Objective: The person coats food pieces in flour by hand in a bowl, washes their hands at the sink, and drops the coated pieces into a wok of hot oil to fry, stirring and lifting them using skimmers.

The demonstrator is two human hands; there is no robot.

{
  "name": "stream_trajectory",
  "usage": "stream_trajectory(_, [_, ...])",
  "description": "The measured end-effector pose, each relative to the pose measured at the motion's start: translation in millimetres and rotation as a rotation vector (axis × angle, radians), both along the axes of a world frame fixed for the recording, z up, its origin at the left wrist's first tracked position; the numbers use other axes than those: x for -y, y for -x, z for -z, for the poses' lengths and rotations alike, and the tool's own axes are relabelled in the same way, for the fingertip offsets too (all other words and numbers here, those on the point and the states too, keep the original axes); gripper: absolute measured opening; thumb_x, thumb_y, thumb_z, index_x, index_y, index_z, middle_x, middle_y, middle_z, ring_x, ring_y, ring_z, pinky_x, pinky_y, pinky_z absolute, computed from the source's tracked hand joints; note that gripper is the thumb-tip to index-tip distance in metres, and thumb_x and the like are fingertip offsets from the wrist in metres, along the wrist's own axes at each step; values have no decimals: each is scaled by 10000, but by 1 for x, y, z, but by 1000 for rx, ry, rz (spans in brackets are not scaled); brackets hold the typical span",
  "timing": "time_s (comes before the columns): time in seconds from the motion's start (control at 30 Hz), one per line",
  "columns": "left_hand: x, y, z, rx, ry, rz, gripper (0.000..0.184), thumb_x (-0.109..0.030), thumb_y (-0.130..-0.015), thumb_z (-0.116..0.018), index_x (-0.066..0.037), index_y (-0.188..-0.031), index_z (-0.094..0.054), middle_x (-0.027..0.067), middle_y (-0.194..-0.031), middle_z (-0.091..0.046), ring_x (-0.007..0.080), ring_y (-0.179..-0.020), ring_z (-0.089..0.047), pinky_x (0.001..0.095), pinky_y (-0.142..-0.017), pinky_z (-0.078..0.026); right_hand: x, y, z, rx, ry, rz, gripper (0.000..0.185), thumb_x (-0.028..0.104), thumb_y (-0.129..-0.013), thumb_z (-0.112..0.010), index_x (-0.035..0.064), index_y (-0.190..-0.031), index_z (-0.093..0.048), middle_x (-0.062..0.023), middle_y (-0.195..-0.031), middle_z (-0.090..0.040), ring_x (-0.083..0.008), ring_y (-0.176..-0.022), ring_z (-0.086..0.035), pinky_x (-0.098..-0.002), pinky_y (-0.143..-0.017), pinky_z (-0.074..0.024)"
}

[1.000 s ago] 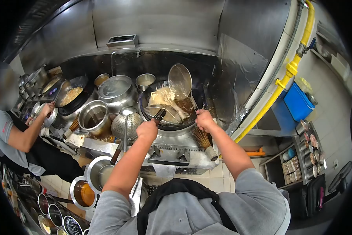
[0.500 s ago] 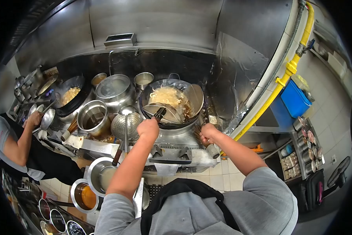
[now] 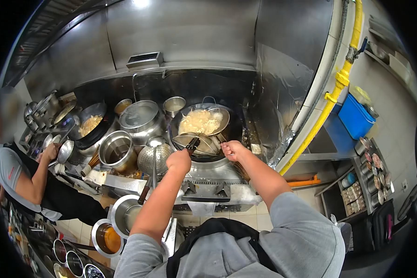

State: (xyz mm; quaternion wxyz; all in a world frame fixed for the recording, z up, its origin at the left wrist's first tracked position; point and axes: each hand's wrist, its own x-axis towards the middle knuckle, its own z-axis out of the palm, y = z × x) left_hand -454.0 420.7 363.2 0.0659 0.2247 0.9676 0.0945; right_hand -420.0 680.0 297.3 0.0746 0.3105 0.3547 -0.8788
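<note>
A dark wok [image 3: 175, 123] on the burner in front of me holds pale, noodle-like food [image 3: 199, 121] in its middle. My left hand [image 3: 179, 162] is closed around a dark handle [image 3: 193, 144] at the wok's front rim; I cannot tell which piece it belongs to. A round grey strainer-like disc [image 3: 190, 138] lies beside that handle. With my right hand [image 3: 233, 150] I grip the thin handle of a round-headed strainer [image 3: 221, 119], whose head tilts over the food's right side. Below my right wrist, a bamboo brush [image 3: 241, 171] is partly hidden by the forearm.
Left of the wok stand a perforated ladle [image 3: 147, 159], a steel pot [image 3: 118, 150] and a lidded pot [image 3: 139, 116]. A co-worker [image 3: 20, 178] works at another wok [image 3: 102, 132]. On the right run a yellow pipe [image 3: 322, 113] and a steel wall [image 3: 287, 69].
My right hand has moved up and left from the bamboo brush to the strainer's handle. The strainer's head has shifted left over the food. My left hand still holds the dark handle.
</note>
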Motion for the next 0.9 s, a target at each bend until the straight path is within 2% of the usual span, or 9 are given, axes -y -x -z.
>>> stream_trajectory(0.07, [3,-5,-4,12,-16,-10,293,-231,-837,-513,-124,-1098,-592,148,-997,-650,309,-939,-624,413,-791,-499,-12,-19,-2,-102,-70,-46,123,50,-911,-377,29,-827,-463,-1,-588,-401,-56,-395,-293,-215,-308,-208])
stream_trajectory(0.2, [4,-8,-4,26,-20,-6,334,-249,-831,-542,-138,-1145,-570,146,-1004,-646,313,-946,-619,418,-799,-499,-23,-73,-29,-144,-170,-75,91,58,-912,-374,57,-889,-462,-6,-604,-409,-59,-401,-298,-217,-307,-206])
stream_trajectory(0.3, [3,-9,0,41,-29,0,378,-291,-831,-562,-139,-1177,-552,147,-996,-646,316,-945,-617,418,-801,-499,-16,-91,-46,-62,-511,73,101,32,-877,-391,110,-899,-452,-13,-618,-420,-80,-403,-335,-229,-300,-223])
stream_trajectory(0.57, [-1,-12,6,66,-27,-1,461,-318,-833,-586,-139,-1249,-505,145,-1016,-640,317,-947,-614,418,-797,-498,-26,-83,-47,-91,-619,107,123,10,-852,-389,83,-943,-429,-21,-617,-427,-84,-413,-354,-232,-307,-237])
stream_trajectory(0.67, [-2,-8,21,36,-22,4,473,-318,-837,-583,-125,-1258,-492,143,-1009,-641,319,-941,-615,418,-794,-498,-33,-81,-47,-82,-601,95,130,10,-860,-402,81,-965,-429,-19,-620,-426,-81,-413,-348,-228,-313,-239])
stream_trajectory(0.8, [-1,-12,26,17,-11,21,463,-306,-841,-574,-116,-1255,-490,140,-1004,-641,324,-924,-615,421,-786,-497,-59,-86,-46,-120,-114,42,114,12,-885,-415,64,-982,-443,-1,-613,-411,-55,-414,-333,-191,-311,-240])
stream_trajectory(0.87, [-1,-13,26,18,-35,28,428,-300,-838,-568,-108,-1216,-509,144,-986,-645,329,-921,-614,427,-778,-498,-82,-84,-37,-140,78,-3,119,9,-890,-397,57,-986,-450,2,-609,-410,-47,-410,-336,-179,-306,-242])
stream_trajectory(0.9, [0,-13,26,17,-35,23,428,-300,-838,-568,-108,-1216,-509,144,-986,-645,329,-921,-614,427,-778,-498,-84,-86,-40,-141,79,-8,119,9,-890,-397,57,-986,-450,2,-609,-410,-47,-410,-336,-179,-306,-242])
